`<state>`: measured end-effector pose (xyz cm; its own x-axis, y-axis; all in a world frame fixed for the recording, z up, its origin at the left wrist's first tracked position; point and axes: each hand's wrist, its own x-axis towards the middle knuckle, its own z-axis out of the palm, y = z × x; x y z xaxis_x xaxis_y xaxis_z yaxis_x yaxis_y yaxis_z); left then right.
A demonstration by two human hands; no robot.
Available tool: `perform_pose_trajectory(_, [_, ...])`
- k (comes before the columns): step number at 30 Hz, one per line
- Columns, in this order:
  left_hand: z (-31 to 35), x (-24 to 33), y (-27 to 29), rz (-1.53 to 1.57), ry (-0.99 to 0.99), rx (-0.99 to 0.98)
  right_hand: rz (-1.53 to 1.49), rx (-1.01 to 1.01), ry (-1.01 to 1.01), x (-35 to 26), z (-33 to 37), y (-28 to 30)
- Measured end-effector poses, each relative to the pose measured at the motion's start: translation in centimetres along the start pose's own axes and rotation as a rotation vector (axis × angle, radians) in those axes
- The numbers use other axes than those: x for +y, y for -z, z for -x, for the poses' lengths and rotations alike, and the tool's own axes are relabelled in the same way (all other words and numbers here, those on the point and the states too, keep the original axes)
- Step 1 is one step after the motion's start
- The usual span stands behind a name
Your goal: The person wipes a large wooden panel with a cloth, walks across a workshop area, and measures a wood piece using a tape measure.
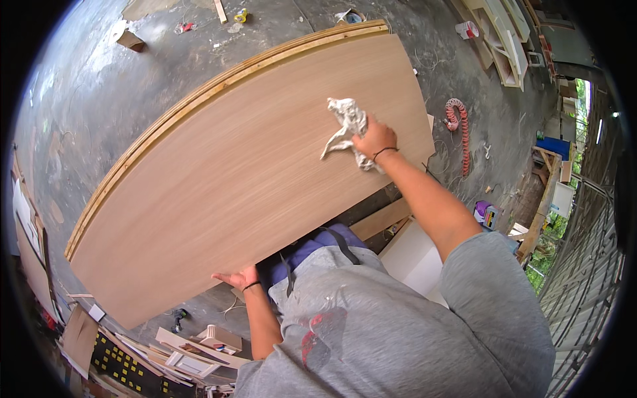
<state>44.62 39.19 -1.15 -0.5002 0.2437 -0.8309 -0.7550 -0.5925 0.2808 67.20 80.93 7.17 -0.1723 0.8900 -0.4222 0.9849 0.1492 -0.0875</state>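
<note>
Grey floor point(446, 76) surrounds the wood panel point(252, 159), on which I see the right hand point(378, 138) clutching a crumpled cloth point(350, 118), the left hand point(239, 277) spread at its near edge; lopsided pressure could tip it.

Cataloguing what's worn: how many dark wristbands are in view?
2: right wristband, by the right hand holding a whitish cloth; left wristband, by the left hand at the edge of the wooden panel.
</note>
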Motion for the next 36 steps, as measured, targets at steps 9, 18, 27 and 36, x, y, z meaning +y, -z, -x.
perform_pose_trajectory(9, [0.1, 0.0, -0.5, -0.026, -0.006, -0.012, 0.092, 0.059, -0.103, 5.2, -6.0, 4.7])
perform_pose_trajectory(18, [-0.7, -0.3, 1.6, -0.165, -0.167, 0.023, 0.113, 0.135, -0.176, 10.3, -11.6, 8.2])
perform_pose_trajectory(27, [5.0, 1.5, 4.4, -0.221, -0.173, 0.297, 0.069, 0.175, -0.184, 14.7, -16.7, 9.6])
perform_pose_trajectory(36, [13.7, 4.7, 10.1, -0.39, -0.142, 0.454, 0.044, 0.588, 0.228, 11.1, -16.6, 9.7])
